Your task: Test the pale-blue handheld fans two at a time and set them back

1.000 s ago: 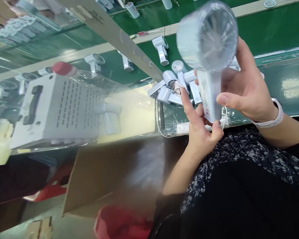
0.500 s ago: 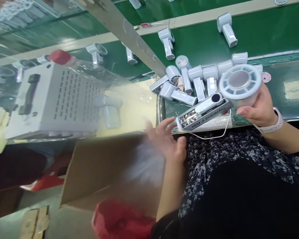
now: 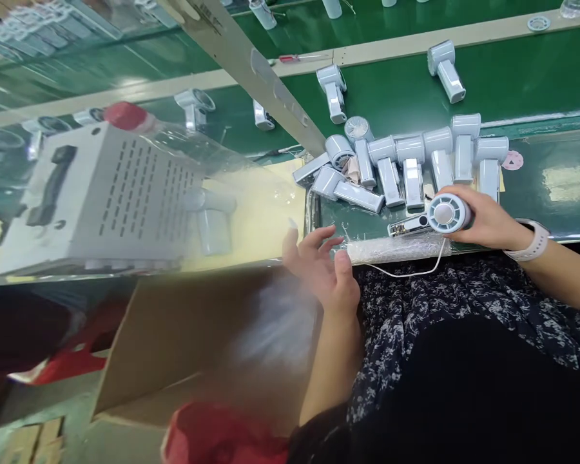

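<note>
My right hand [image 3: 483, 219] is closed around the round head of a handheld fan [image 3: 447, 214]; its light grille faces me and its handle points left, just above the table edge. Palm up and fingers apart, my left hand [image 3: 323, 264] holds nothing, beside the table edge and over an open cardboard box [image 3: 164, 335]. Just beyond my right hand lies a cluster of similar white-grey fans [image 3: 410, 151]. A bubble-wrap roll [image 3: 391, 248] and a thin white cable lie along the near edge.
A grey vented metal box [image 3: 135, 187] with a black handle stands at left behind clear plastic. A slanted metal post [image 3: 265, 77] crosses above the table. More fans lie on the green belt [image 3: 386, 77]. A red bag [image 3: 222, 432] lies below.
My right hand has moved the fan down and away from me, towards the table by the cluster. My left hand has come off the handle's end and opened.
</note>
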